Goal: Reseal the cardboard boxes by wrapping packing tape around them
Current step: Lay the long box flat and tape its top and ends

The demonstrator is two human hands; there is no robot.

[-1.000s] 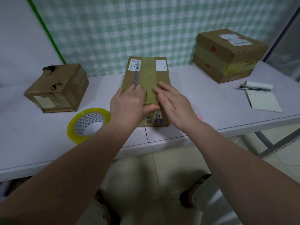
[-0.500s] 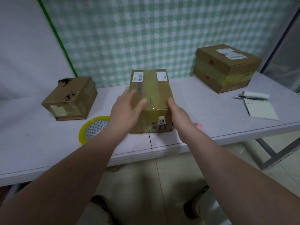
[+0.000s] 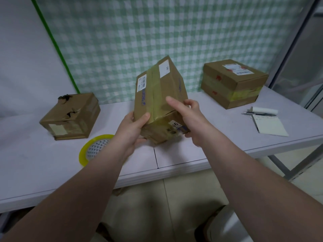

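I hold a long cardboard box (image 3: 158,95) tilted up off the white table (image 3: 218,142), its far end raised. A strip of yellowish tape runs along its top, between two white labels. My left hand (image 3: 132,126) grips the near left corner, thumb on top and fingers under it. My right hand (image 3: 187,116) holds the right side, with its thumb stretched across the top. A roll of yellow packing tape (image 3: 95,149) lies flat on the table, left of my left wrist.
A torn cardboard box (image 3: 71,116) sits at the left of the table. Another box (image 3: 234,82), banded with yellow tape, stands at the back right. A notepad (image 3: 270,127) and a pen (image 3: 256,113) lie near the right edge. Green checked cloth hangs behind.
My hands went from pressing the tape flat on the box top to gripping its sides. The box has been lifted off the table and tilted, turning to the right.
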